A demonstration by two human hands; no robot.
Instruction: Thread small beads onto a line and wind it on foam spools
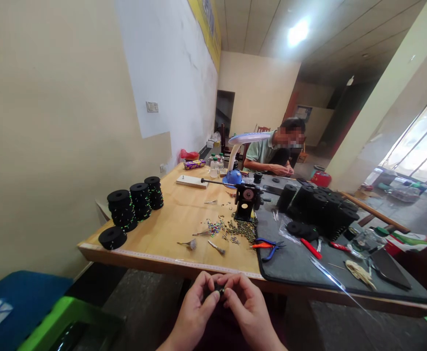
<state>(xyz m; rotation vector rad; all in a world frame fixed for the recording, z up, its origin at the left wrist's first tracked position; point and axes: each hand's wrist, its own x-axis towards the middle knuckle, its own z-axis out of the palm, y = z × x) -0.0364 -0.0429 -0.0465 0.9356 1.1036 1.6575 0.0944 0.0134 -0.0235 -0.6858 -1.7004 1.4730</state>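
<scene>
My left hand (pixel 199 303) and my right hand (pixel 243 303) meet just in front of the table's near edge, both closed, thumbs and fingertips pinched together. Between them shows a small dark piece (pixel 220 288) with a shiny spot, too small to name. Beyond the hands, a pile of small brass-coloured metal parts (pixel 243 228) and a scatter of coloured beads (pixel 215 226) lie on the wooden table (pixel 162 224). Pliers with blue and orange handles (pixel 270 247) rest at the mat's edge.
Stacks of black foam spools (pixel 120 209) stand at left, more spools (pixel 310 202) on the grey mat (pixel 290 268). A black winding device (pixel 245 201) and a lamp (pixel 234 161) stand mid-table. Scissors (pixel 328 274) lie right. Another person (pixel 264 156) sits across.
</scene>
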